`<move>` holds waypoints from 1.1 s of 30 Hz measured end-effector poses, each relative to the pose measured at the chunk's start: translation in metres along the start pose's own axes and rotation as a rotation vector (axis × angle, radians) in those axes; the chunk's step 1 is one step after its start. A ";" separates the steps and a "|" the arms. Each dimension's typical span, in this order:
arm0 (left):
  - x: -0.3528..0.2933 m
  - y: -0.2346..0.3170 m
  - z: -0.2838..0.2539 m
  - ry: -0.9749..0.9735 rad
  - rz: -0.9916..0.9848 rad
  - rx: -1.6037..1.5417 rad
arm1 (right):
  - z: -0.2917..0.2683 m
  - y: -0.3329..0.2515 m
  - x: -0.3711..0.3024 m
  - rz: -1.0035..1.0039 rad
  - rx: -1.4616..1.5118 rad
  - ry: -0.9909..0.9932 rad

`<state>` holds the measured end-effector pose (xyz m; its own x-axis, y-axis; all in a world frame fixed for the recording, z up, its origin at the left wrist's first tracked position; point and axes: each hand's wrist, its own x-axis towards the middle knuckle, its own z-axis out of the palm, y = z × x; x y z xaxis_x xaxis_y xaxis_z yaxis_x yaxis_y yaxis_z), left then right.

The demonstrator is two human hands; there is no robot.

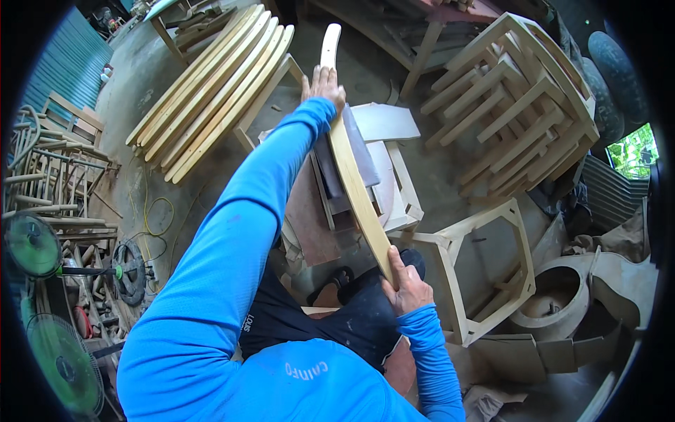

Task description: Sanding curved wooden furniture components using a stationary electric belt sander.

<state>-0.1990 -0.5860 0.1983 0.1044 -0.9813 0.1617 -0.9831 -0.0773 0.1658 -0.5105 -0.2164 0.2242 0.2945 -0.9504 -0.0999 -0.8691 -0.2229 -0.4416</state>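
A long, pale, gently curved wooden slat slants from the upper middle toward my right side, across a low work stand. Near its far end, my left hand lies over the wood with fingers close together, gripping it; whether anything is under the palm is hidden. At the near end, my right hand closes around the slat, thumb along its upper face. Under the slat's middle lies a grey padded sheet on the stand. Beside it are a reddish-brown board and pale panels.
Several similar curved slats lie side by side at the far left. Stacked wooden frames stand far right, with an open frame nearer. Green fans and wood scraps line the left; a yellow cord crosses the floor.
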 end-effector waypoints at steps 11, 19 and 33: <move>-0.219 0.083 -0.010 0.027 -0.011 -0.100 | -0.011 0.027 -0.092 -0.033 0.125 -0.078; -0.116 0.038 0.007 0.048 0.014 -0.042 | -0.012 0.008 -0.036 -0.206 0.025 0.087; 0.043 -0.027 0.029 0.141 0.074 -0.199 | 0.007 -0.017 0.075 -0.270 -0.329 0.251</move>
<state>-0.1726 -0.6311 0.1727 0.0671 -0.9477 0.3120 -0.9413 0.0435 0.3347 -0.4708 -0.2822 0.2180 0.4564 -0.8634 0.2152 -0.8664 -0.4863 -0.1135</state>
